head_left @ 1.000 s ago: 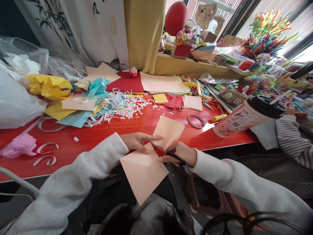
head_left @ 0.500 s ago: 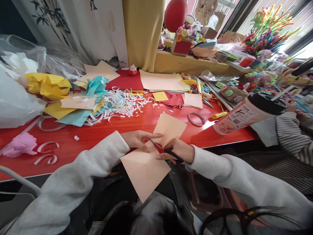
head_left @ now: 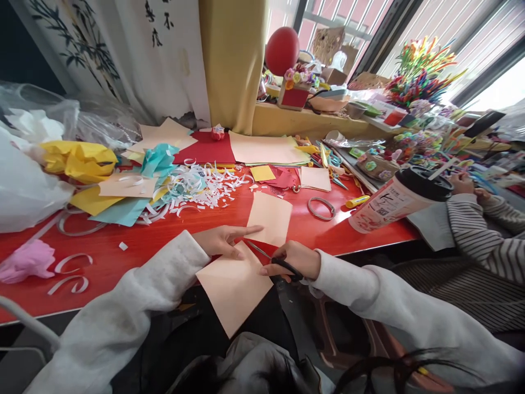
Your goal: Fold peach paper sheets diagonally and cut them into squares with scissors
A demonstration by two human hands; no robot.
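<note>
My left hand (head_left: 223,241) grips the top corner of a peach paper sheet (head_left: 235,295), thumb on its upper face. Its index finger stretches over a smaller peach paper piece (head_left: 270,216), which lies toward the table. Between the two pieces runs a gap with red table showing in it. In my right hand (head_left: 297,260) is a pair of scissors (head_left: 283,264) with black handles. The narrow blades point up and left into that gap, near my left fingers. The lower sheet hangs past the table edge above my lap.
White paper shreds (head_left: 205,186) are heaped beside coloured sheets at the left. A tilted-looking drink cup (head_left: 381,202), a ring-shaped band (head_left: 321,209) and a yellow tube (head_left: 357,201) stand or lie at the right. Another person's striped sleeve (head_left: 471,224) shows at far right.
The smaller peach piece has come apart from the larger sheet and turned flatter. My right hand and the scissors have drawn slightly back from it. The camera view has tilted upward.
</note>
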